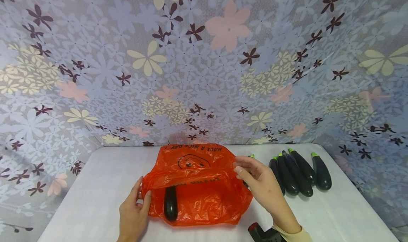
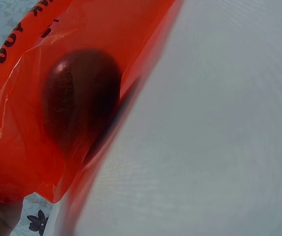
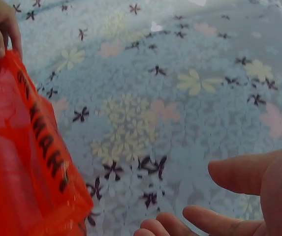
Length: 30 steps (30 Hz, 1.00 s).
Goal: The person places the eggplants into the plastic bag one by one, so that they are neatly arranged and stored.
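A red plastic bag (image 1: pixel 204 206) with black lettering and a face print lies at the table's middle, its mouth spread. Inside it lies an eggplant (image 1: pixel 170 205), whose rounded end shows through the red film in the left wrist view. My left hand (image 1: pixel 134 208) pinches the bag's left edge between thumb and fingers. At the bag's right edge is my right hand (image 1: pixel 259 182); the right wrist view shows its thumb and fingers (image 3: pixel 234 172) apart, with nothing between them. Another eggplant (image 1: pixel 251 156) is mostly hidden behind that hand.
Several eggplants (image 1: pixel 291 178) lie side by side right of my right hand, and a single eggplant (image 1: pixel 322 173) lies further right. A black device with a red end (image 1: pixel 264 233) is by my right wrist. Flowered cloth (image 1: pixel 204 75) rises behind the white table (image 1: pixel 95 192).
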### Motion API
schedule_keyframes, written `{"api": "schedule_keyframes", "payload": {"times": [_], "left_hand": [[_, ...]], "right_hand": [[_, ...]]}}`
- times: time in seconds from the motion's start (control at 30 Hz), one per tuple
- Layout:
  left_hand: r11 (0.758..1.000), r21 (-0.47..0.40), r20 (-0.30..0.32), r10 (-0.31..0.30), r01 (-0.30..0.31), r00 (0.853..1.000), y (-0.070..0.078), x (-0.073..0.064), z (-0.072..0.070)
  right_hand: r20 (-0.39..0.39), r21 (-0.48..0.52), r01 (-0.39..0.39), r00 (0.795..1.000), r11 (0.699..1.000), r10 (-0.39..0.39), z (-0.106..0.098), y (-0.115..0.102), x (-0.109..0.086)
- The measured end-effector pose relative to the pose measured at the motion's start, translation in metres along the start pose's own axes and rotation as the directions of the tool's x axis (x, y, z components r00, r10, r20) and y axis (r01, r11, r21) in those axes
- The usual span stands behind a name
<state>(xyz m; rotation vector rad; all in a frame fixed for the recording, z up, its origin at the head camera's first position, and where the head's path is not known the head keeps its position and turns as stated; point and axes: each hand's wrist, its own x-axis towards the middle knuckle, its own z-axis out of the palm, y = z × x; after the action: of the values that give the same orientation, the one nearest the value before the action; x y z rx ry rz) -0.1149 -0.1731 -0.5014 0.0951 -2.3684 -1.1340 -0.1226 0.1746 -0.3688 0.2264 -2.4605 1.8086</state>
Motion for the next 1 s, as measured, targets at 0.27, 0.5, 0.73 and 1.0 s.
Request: {"api": "schedule_keyframes", "payload": {"times": [0.27,0.5,0.73,1.0], "left_hand": [[1.0,0.014,0.015,-0.019,0.019,1.0,0.001,0.001,-0.002],[1.0,0.003,0.018,-0.016,0.016,1.0,0.002,0.001,-0.002],[1.0,-0.006,0.008,-0.003,0.003,1.0,0.0,0.002,-0.001],[1.0,0.004,0.012,0.003,-0.003,1.0,-0.001,0.002,0.0]], "right_hand": [[-0.068,-0.015,-0.053,0.996,0.998,0.052,-0.009,0.016,0.013],[-0.11,0.015,-0.076,0.991,0.997,0.077,-0.015,0.031,0.023],[-0.158,-0.011,-0.129,0.979,0.992,0.125,-0.022,0.044,0.03],[-0.163,-0.018,-0.189,0.969,0.982,0.184,-0.028,0.056,0.036]]}}
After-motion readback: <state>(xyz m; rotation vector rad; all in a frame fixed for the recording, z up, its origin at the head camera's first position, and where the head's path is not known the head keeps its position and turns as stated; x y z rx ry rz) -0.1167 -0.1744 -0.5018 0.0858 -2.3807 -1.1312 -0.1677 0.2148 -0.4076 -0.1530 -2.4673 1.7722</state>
